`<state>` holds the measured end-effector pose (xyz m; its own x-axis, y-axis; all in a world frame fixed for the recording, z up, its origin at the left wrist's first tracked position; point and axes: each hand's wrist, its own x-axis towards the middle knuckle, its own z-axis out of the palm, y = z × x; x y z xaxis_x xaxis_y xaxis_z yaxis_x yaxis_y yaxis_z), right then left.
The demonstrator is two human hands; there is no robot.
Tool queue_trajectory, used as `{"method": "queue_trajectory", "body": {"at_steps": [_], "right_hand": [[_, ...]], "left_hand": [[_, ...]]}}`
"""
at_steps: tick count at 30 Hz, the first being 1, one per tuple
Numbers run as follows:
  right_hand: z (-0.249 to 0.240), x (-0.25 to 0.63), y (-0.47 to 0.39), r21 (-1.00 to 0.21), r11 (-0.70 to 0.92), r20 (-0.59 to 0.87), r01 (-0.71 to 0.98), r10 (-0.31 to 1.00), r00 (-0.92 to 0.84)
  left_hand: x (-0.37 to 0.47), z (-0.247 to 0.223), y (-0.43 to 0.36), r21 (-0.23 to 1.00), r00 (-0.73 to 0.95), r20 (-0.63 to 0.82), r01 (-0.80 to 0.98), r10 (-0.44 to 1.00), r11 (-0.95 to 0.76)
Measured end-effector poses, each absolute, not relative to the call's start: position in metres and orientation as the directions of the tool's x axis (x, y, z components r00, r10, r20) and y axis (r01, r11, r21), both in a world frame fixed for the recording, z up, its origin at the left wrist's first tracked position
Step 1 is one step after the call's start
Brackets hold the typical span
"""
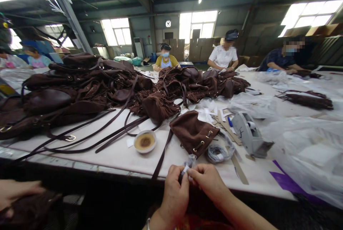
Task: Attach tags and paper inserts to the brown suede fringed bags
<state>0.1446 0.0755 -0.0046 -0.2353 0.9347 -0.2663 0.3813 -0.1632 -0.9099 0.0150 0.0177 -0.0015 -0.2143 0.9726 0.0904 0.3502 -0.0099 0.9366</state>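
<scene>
Small clear packet with a white slip inside, crumpled and glossy, pinched at the near edge of the desk, just in front of a brown suede pouch. Left hand raised from below, knuckles to the camera, thumb and forefinger closed on the packet's lower end. Right hand angled in from the right, forearm stretching to the lower right corner, fingertips closed on the packet's upper side; both hands touching at the fingertips. Pale bracelet at the left wrist.

Pouch lying on its side, gold rings at its mouth, dark strap trailing from it over the desk edge. White dish of tan paste to its left; wad of clear bags and grey tape dispenser to its right. Purple sheet at the right edge under clear plastic. Heap of brown bags at left, long straps spilling toward the near edge; second heap mid-desk. Another person's hand at lower left resting on brown suede. Three masked workers seated along the far side, one in yellow, one in white, one in dark blue.
</scene>
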Motion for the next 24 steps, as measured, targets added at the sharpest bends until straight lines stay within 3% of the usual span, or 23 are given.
{"method": "queue_trajectory", "body": {"at_steps": [7, 19, 21, 24], "right_hand": [[-0.009, 0.142, 0.071, -0.877, -0.378, -0.443, 0.296, 0.876, -0.191], [-0.005, 0.146, 0.063, -0.831, -0.557, -0.524, -0.011, 0.789, -0.32], [-0.006, 0.146, 0.061, -0.794, -0.602, -0.548, -0.081, 0.767, -0.334], [-0.006, 0.145, 0.058, -0.793, -0.583, -0.504, -0.177, 0.79, -0.349]], "left_hand": [[0.015, -0.005, 0.016, 0.917, -0.198, 0.13, 0.397, 0.972, -0.042], [0.013, -0.009, 0.018, 0.907, -0.204, 0.182, 0.412, 0.962, -0.084], [0.012, -0.009, 0.018, 0.942, -0.225, 0.123, 0.333, 0.966, -0.043], [0.012, -0.01, 0.02, 0.991, -0.198, -0.114, 0.053, 0.974, 0.127]]}}
